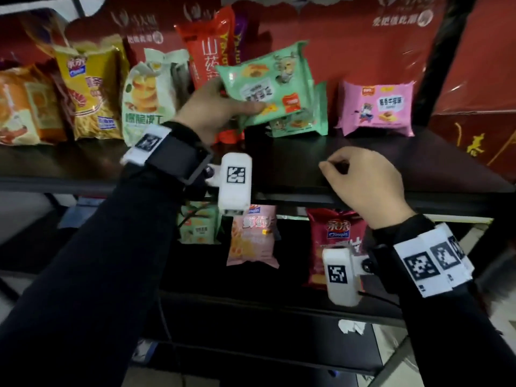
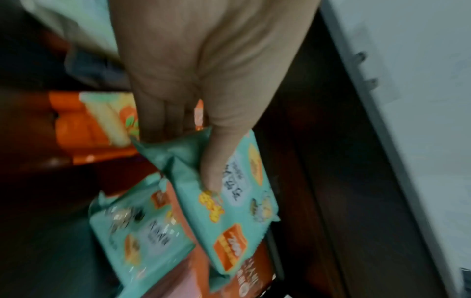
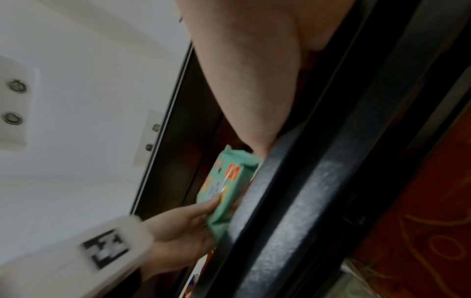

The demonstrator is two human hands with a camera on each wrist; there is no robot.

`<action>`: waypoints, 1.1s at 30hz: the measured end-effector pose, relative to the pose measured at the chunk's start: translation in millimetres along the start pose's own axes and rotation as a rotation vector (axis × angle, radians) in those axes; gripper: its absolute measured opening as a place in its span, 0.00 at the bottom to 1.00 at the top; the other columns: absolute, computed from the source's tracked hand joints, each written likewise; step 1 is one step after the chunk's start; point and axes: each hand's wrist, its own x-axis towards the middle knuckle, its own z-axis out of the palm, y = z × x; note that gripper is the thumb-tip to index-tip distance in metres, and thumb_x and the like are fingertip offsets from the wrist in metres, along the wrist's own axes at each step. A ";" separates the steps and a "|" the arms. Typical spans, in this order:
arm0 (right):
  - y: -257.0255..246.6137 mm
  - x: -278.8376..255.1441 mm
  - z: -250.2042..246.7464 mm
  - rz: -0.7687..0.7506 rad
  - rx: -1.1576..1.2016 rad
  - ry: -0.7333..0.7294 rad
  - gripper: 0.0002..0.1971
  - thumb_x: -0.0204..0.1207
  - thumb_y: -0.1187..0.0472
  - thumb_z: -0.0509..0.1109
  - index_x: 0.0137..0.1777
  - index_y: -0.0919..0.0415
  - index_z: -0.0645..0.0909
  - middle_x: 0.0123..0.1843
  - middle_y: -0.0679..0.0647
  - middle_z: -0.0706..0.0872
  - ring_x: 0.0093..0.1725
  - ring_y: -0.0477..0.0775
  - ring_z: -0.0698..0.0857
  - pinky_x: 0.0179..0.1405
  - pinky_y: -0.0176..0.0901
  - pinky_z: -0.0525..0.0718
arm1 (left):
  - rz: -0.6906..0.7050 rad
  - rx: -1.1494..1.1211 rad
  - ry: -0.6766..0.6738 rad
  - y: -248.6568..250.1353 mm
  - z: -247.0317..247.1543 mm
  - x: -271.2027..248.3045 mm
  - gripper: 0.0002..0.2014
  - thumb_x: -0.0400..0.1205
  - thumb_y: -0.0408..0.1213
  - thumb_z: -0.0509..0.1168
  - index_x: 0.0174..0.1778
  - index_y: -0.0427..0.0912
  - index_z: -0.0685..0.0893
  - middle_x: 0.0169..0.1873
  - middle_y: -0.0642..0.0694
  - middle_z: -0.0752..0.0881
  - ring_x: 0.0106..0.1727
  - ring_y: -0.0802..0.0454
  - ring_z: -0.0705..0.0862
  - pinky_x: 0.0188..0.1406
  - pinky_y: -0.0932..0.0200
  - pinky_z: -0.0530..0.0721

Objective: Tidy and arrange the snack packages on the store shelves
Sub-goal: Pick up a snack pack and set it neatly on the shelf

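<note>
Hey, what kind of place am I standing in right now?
Most likely a small shop's snack aisle. Dark tiered shelves carry rows of sealed snack bags, such as a pink package and a yellow bag. Your left hand holds a green package, as if restocking.

Big red cartons (image 1: 349,37) with gold print stand behind the goods. A scrap of white paper (image 1: 351,327) lies low, near a pale floor (image 1: 391,344).

The person is wearing black sleeves (image 1: 83,269), a black wrist strap (image 1: 176,157), and white wrist-mounted camera housings (image 1: 234,185) bearing black-and-white square markers.
</note>
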 end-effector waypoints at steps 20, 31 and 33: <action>3.5 -7.0 6.5 -0.071 -0.175 0.063 0.14 0.82 0.48 0.59 0.55 0.50 0.85 0.53 0.48 0.86 0.56 0.55 0.79 0.44 0.46 0.73 | -0.168 0.807 -0.069 -16.2 47.6 97.1 0.40 0.66 0.49 0.81 0.70 0.33 0.76 0.63 0.40 0.84 0.62 0.43 0.85 0.63 0.48 0.84; 4.8 -7.4 7.2 -0.091 -0.189 0.082 0.15 0.82 0.48 0.59 0.56 0.51 0.85 0.52 0.49 0.86 0.55 0.55 0.79 0.42 0.45 0.71 | -0.169 0.777 -0.082 -8.9 43.2 93.8 0.43 0.66 0.47 0.82 0.72 0.32 0.72 0.66 0.37 0.81 0.65 0.42 0.82 0.63 0.44 0.84; 4.7 -7.5 7.2 -0.096 -0.189 0.082 0.15 0.82 0.48 0.58 0.56 0.51 0.85 0.52 0.49 0.86 0.55 0.55 0.79 0.41 0.44 0.69 | -0.122 0.781 -0.066 -8.9 40.1 91.8 0.45 0.68 0.46 0.81 0.77 0.34 0.67 0.70 0.38 0.78 0.67 0.42 0.80 0.64 0.45 0.83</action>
